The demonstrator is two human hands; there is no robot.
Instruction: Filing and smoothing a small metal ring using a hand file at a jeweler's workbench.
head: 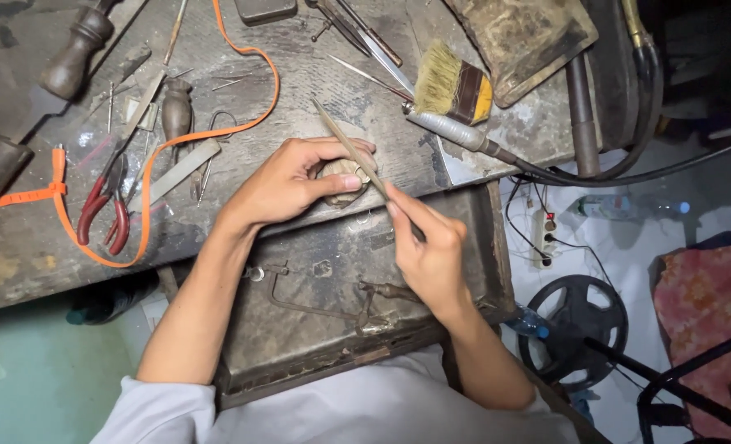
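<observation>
While the left hand (287, 181) pinches a small roundish piece (342, 175), perhaps metal, at the desk (316, 82) edge, the right hand's (431, 247) grip closes on a slim file (357, 152) laid across it.

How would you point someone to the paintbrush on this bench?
Start at the worn grey workbench and look to its upper right, past both hands. The paintbrush lies there beside the dark dustpan. Its pale bristles and yellow-and-brown handle set it apart from the thin metal tools.
</observation>
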